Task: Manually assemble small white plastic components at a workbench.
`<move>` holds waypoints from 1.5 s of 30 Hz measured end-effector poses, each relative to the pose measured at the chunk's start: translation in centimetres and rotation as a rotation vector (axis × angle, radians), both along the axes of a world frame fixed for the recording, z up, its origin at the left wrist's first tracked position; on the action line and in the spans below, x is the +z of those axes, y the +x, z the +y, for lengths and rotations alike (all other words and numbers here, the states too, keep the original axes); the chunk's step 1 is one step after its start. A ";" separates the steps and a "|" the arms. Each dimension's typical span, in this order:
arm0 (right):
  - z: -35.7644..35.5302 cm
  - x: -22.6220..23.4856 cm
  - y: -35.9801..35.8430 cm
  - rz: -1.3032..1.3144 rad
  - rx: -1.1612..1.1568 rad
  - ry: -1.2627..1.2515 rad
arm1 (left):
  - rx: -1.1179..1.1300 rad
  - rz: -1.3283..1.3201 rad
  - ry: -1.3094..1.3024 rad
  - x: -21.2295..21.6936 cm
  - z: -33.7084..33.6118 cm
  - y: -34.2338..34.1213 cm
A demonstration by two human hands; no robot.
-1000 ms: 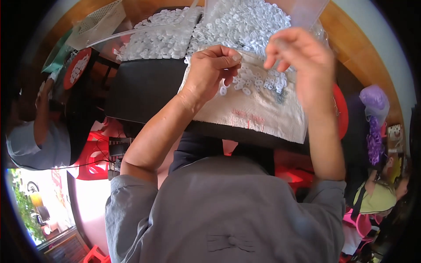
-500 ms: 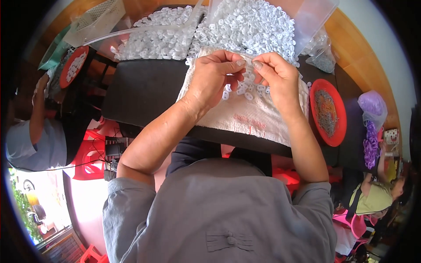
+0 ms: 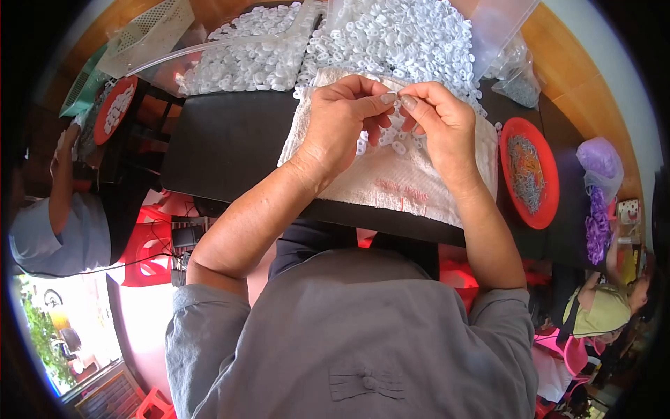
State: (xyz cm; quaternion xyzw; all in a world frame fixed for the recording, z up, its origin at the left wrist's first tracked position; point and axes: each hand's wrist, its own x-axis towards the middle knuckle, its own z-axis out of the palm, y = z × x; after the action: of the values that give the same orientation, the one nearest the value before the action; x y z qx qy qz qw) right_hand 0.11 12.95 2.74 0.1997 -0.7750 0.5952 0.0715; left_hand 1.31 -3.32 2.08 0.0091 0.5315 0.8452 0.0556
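Note:
My left hand (image 3: 345,122) and my right hand (image 3: 440,126) meet fingertip to fingertip over a white cloth (image 3: 391,178) spread on a black table (image 3: 223,146). Between the pinched fingers is a small white plastic piece (image 3: 396,105), too small to make out clearly. Several loose white plastic pieces (image 3: 391,140) lie on the cloth under my hands. A big heap of the same white pieces (image 3: 349,42) fills the far side of the table, partly on clear plastic sheeting.
A red plate (image 3: 530,171) with small metal parts sits at my right. A purple bag (image 3: 597,188) lies further right. Another red plate (image 3: 112,108) and a white mesh basket (image 3: 146,31) stand at the far left. One person sits at the left (image 3: 56,209), another at the lower right (image 3: 607,307).
My right hand came down from the raised position at the right and joined my left hand over the cloth. The fingertips now pinch together at the same spot.

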 end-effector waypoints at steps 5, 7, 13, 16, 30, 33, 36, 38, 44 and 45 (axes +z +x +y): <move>-0.1 -1.0 0.1 0.220 -0.065 0.137 | 0.056 0.015 -0.052 0.0 0.5 0.4; -0.7 -1.3 0.3 0.268 -0.092 0.164 | 0.077 0.017 -0.046 -0.3 0.6 0.5; -1.5 -1.0 0.2 0.169 -0.091 0.039 | 0.133 0.081 -0.059 -0.4 0.8 0.3; -1.0 -1.0 0.1 0.193 -0.079 0.059 | 0.126 0.101 -0.083 -0.5 0.8 0.1; 0.3 -1.0 -0.2 -0.057 0.012 0.001 | 0.086 0.046 -0.238 -0.3 0.7 0.2; 0.3 -1.1 -0.3 -0.059 0.017 0.009 | 0.091 0.027 -0.224 -0.4 0.8 0.3; 0.2 -0.8 0.1 -0.091 0.019 0.045 | 0.062 0.039 -0.204 -0.9 0.7 0.2; -0.1 -1.0 0.2 -0.125 0.041 -0.011 | 0.085 0.108 -0.206 -1.0 0.8 0.4; -0.1 -1.2 -0.5 0.125 -0.037 -0.001 | 0.089 0.102 -0.147 -0.5 1.4 0.2; -0.2 -1.0 -0.7 0.388 -0.106 0.035 | 0.094 0.102 -0.149 -0.7 1.3 0.2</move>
State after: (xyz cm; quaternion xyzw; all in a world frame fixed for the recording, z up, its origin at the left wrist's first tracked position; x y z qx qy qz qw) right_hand -0.56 12.72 1.71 0.2707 -0.7662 0.5276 0.2475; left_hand 1.47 -2.05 1.42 0.0231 0.5950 0.8033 -0.0108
